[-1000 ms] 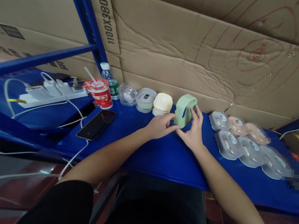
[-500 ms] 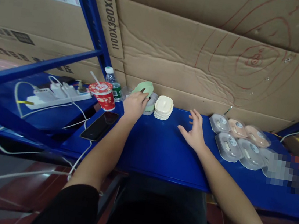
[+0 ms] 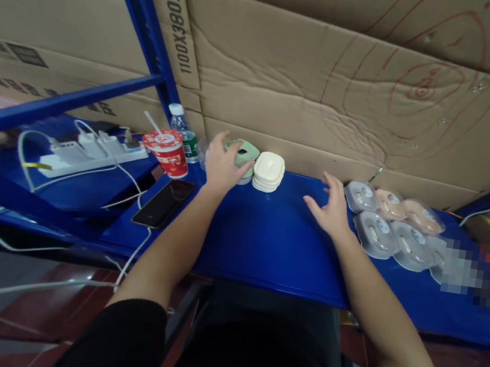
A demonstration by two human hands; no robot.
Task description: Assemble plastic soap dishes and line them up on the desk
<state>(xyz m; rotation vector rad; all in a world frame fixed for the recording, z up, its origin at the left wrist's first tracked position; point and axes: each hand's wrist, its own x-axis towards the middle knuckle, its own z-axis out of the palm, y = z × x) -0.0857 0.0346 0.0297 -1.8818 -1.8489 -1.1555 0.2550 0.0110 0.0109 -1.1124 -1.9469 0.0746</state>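
My left hand [image 3: 221,165] rests on a pale green plastic case [image 3: 246,152] that lies on top of a small stack at the back of the blue shelf [image 3: 264,241]; its fingers curl around the case. A stack of cream cases [image 3: 268,171] stands just to the right of it. My right hand [image 3: 332,211] hovers over the shelf with its fingers spread and nothing in it, close to a group of clear-packed cases [image 3: 391,231] on the right.
A red paper cup with a straw [image 3: 166,151], a water bottle [image 3: 184,129] and a black phone on a cable [image 3: 162,202] lie left of the stacks. A white power strip [image 3: 89,155] with plugs sits further left. Cardboard [image 3: 331,86] walls the back.
Both hands held the green case upright a second ago. My left hand carried it left and laid it flat on the stack. My right hand let go and drifted right.
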